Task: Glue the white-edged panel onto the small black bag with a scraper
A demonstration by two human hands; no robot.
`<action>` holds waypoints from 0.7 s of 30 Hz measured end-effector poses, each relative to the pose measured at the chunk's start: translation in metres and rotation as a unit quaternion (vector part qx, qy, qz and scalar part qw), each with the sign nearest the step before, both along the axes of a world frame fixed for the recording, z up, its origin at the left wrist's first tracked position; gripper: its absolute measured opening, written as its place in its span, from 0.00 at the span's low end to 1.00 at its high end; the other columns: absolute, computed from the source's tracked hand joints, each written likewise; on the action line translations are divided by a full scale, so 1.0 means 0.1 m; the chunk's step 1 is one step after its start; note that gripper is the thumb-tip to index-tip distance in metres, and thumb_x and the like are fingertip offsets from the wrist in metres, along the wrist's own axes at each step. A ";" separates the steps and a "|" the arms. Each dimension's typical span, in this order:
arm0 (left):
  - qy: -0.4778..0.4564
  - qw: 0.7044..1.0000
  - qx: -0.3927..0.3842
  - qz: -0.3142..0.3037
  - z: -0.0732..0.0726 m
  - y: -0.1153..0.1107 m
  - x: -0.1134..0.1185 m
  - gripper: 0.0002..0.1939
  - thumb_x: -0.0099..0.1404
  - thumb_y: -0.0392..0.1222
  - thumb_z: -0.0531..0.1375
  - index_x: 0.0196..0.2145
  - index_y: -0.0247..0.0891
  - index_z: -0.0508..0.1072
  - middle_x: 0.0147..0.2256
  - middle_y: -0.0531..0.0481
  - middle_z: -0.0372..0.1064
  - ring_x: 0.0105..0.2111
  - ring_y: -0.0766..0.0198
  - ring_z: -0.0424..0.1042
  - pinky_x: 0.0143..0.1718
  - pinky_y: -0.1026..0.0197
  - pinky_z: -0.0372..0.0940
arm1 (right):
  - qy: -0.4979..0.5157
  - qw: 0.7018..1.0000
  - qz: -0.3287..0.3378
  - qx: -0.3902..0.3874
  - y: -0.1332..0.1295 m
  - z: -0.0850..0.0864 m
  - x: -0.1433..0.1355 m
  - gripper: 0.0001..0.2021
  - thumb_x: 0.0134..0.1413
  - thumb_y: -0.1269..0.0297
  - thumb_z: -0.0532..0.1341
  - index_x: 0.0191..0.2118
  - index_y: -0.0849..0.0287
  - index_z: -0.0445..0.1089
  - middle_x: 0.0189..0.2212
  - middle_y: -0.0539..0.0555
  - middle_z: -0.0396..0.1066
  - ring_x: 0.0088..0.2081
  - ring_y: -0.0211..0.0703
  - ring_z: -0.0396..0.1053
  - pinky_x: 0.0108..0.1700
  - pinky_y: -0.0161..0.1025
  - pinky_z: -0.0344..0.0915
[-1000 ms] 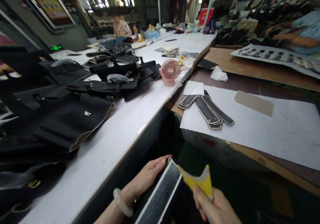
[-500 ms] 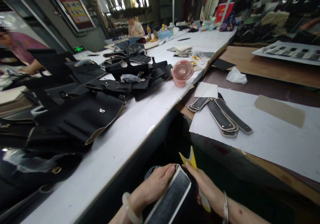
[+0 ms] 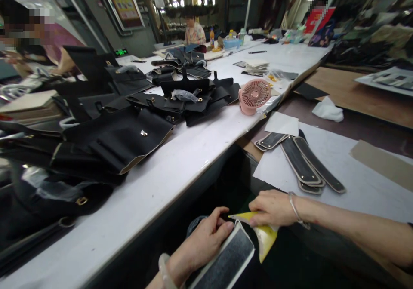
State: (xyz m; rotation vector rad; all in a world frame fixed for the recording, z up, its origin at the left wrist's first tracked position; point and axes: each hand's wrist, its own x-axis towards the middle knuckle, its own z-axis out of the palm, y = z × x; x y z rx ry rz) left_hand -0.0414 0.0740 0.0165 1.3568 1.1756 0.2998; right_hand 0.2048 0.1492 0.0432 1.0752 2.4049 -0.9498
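Note:
My left hand point(image 3: 206, 239) is closed on the edge of a long black leather piece point(image 3: 226, 259) with a pale border. The piece slants up from the bottom of the view, its far end near my fingertips. My right hand point(image 3: 272, 209) grips a yellow flat tool point(image 3: 267, 237) with curved-in edges and pointed corners. One point of the tool reaches close to the leather's far corner; whether they touch I cannot tell. Several dark straps point(image 3: 298, 160) with pale edges and small metal studs lie on white sheeting point(image 3: 342, 151) beyond my right hand.
Black bag parts point(image 3: 129, 138) with metal fittings crowd the white table point(image 3: 180, 164) on the left. A pink fan point(image 3: 254, 95) stands near its edge. A dark gap separates the two work surfaces. A person point(image 3: 58, 44) leans over at the far left; another sits farther back.
My right hand has turned and swung up and right with the yellow tool, which now lies more sideways. The left hand keeps the leather piece nearly in place. The view has shifted left.

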 end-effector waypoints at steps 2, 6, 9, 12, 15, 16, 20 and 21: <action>0.010 0.999 -0.013 0.027 -0.04 -0.03 0.01 0.37 0.70 0.54 0.53 0.69 0.39 0.46 0.33 0.55 0.72 0.34 0.62 0.69 0.39 0.60 0.63 | -0.010 0.995 0.009 0.103 0.01 -0.01 -0.18 0.22 0.66 0.52 0.54 0.33 0.65 0.74 0.30 0.66 0.76 0.35 0.60 0.75 0.37 0.48 0.63; 0.024 0.999 0.005 0.036 -0.03 -0.05 0.03 0.39 0.70 0.51 0.53 0.71 0.43 0.37 0.24 0.61 0.65 0.26 0.64 0.63 0.32 0.62 0.59 | -0.001 0.972 0.087 0.220 0.06 -0.06 -0.36 0.27 0.71 0.53 0.44 0.34 0.63 0.74 0.31 0.65 0.77 0.35 0.56 0.75 0.39 0.47 0.59; 0.057 0.997 0.042 0.020 0.03 -0.05 0.03 0.31 0.70 0.52 0.51 0.68 0.48 0.53 0.29 0.55 0.71 0.32 0.59 0.69 0.39 0.59 0.62 | 0.008 0.958 0.134 0.255 0.13 -0.06 -0.41 0.26 0.71 0.52 0.45 0.32 0.61 0.73 0.29 0.61 0.77 0.31 0.51 0.75 0.34 0.43 0.56; 0.065 0.995 0.075 0.002 0.07 -0.06 0.02 0.26 0.71 0.53 0.50 0.64 0.49 0.63 0.40 0.50 0.76 0.41 0.55 0.72 0.46 0.57 0.63 | 0.014 0.949 0.153 0.275 0.17 -0.04 -0.44 0.26 0.71 0.53 0.46 0.30 0.60 0.74 0.26 0.59 0.77 0.28 0.47 0.74 0.31 0.40 0.53; 0.060 0.995 0.084 0.001 0.06 -0.07 0.02 0.25 0.71 0.53 0.49 0.62 0.47 0.65 0.43 0.48 0.77 0.43 0.54 0.73 0.48 0.57 0.63 | 0.016 0.946 0.156 0.284 0.15 -0.03 -0.45 0.26 0.70 0.53 0.48 0.28 0.59 0.74 0.25 0.58 0.77 0.26 0.46 0.74 0.28 0.38 0.51; 0.058 0.995 0.087 0.000 0.06 -0.07 0.02 0.24 0.72 0.53 0.49 0.61 0.46 0.66 0.43 0.48 0.77 0.42 0.54 0.73 0.48 0.57 0.63 | 0.016 0.946 0.154 0.285 0.14 -0.03 -0.45 0.26 0.70 0.53 0.48 0.28 0.59 0.74 0.24 0.57 0.77 0.26 0.46 0.74 0.28 0.38 0.50; 0.059 0.993 0.105 -0.014 0.06 -0.07 0.05 0.19 0.73 0.51 0.48 0.52 0.45 0.72 0.42 0.49 0.78 0.41 0.55 0.75 0.46 0.59 0.63 | 0.010 0.948 0.140 0.286 0.08 -0.05 -0.44 0.27 0.71 0.53 0.46 0.27 0.59 0.75 0.23 0.57 0.76 0.25 0.46 0.74 0.27 0.38 0.49; 0.062 0.992 0.110 -0.017 0.06 -0.07 0.05 0.18 0.73 0.51 0.47 0.50 0.45 0.73 0.41 0.49 0.78 0.41 0.55 0.76 0.45 0.59 0.63 | 0.008 0.948 0.137 0.286 0.06 -0.05 -0.43 0.28 0.71 0.53 0.46 0.28 0.59 0.75 0.23 0.57 0.76 0.25 0.46 0.74 0.27 0.38 0.49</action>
